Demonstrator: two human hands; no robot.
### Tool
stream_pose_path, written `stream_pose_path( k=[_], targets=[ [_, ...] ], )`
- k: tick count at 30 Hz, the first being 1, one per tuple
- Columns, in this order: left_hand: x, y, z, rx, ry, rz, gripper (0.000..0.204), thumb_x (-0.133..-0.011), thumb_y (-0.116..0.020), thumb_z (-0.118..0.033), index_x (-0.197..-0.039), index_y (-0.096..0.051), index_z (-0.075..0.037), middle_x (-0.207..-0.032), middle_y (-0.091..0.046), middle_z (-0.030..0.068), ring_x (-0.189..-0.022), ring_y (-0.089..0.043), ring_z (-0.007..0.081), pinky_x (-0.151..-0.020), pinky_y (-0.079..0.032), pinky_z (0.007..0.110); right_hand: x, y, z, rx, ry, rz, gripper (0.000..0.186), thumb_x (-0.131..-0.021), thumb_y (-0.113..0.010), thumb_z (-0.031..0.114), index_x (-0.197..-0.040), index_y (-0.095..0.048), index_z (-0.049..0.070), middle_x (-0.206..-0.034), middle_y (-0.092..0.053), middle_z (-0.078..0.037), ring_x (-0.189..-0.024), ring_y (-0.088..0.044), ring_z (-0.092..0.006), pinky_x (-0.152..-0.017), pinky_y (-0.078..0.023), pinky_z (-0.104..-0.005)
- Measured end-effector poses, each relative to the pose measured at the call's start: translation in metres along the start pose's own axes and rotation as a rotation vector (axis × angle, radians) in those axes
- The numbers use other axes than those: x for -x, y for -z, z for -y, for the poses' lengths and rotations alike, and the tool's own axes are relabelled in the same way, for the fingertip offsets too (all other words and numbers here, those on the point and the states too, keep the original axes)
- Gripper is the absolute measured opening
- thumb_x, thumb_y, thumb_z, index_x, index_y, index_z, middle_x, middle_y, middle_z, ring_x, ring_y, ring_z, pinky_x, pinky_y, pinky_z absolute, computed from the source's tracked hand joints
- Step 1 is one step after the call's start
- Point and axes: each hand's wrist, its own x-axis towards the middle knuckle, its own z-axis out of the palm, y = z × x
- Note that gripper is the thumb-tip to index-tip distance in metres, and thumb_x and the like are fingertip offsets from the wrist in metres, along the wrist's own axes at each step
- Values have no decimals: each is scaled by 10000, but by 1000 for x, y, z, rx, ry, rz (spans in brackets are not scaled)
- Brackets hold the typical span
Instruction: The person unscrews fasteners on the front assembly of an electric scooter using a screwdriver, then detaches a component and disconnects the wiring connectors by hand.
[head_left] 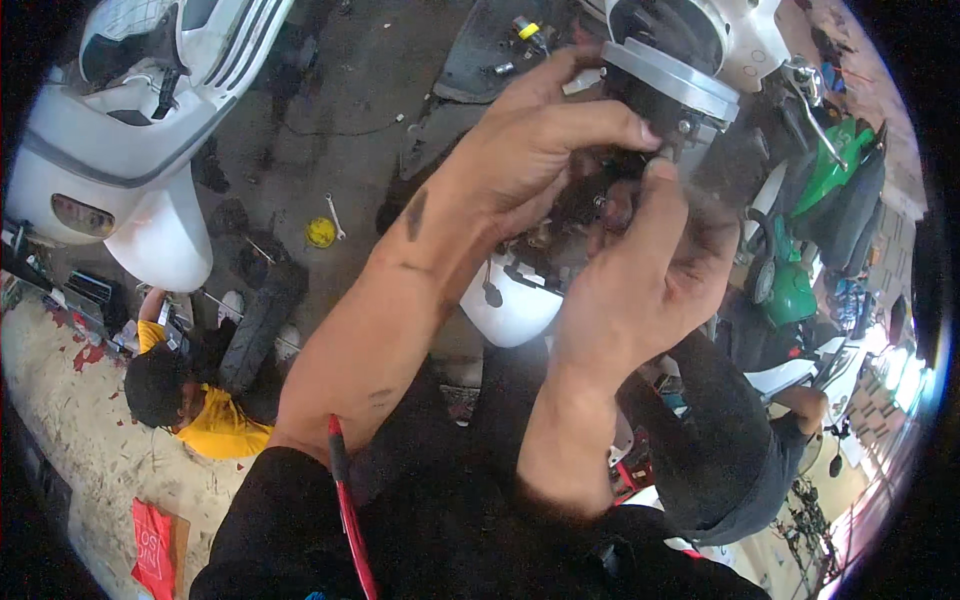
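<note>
The silver-rimmed part (672, 82) lies just ahead of both thumbs, its rim slanting from far left to near right. The left hand (545, 145) is nearer the rim, its grip apparently pinching the part's left side. The right hand (655, 275) has its thumb raised beneath; its curled fingers are shadowed and blurred, so whether they pinch anything I cannot tell.

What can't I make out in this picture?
In the head view:
Whether the right grip pinches anything: too small and blurred.
Dark side of the silver part: partly covered by the left grip.
Lower end of the red rod: cut off by the bottom edge.
White shell: cut off above.
</note>
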Motion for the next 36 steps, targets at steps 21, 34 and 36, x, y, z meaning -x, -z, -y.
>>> stream_pose_path(
  k=[21,34,36],
  targets=[
    [-9,14,-11,147,185,42,656,-800,-691,50,-1331,-305,35,-1159,-533,166,-1039,-602,214,-938,-508,334,3,6,-6,155,118,-16,168,-919,-611,113,-965,-568,-43,-832,-631,-67,-724,-553,-119,-662,-445,-244],
    [-7,14,-2,103,18,99,535,-799,-654,31,-1281,-422,39,-1169,-565,154,-1084,-580,237,-976,-461,366,4,5,0,99,29,18,153,-917,-620,90,-961,-528,-24,-781,-572,-31,-687,-494,-64,-608,-397,-199],
    [-8,5,-3,230,71,93,646,-797,-673,80,-1331,-311,31,-1174,-518,150,-1083,-575,215,-942,-504,336,4,3,2,76,-5,-44,152,-917,-616,89,-971,-524,-20,-776,-557,-24,-688,-487,-65,-610,-395,-198]
  ],
)
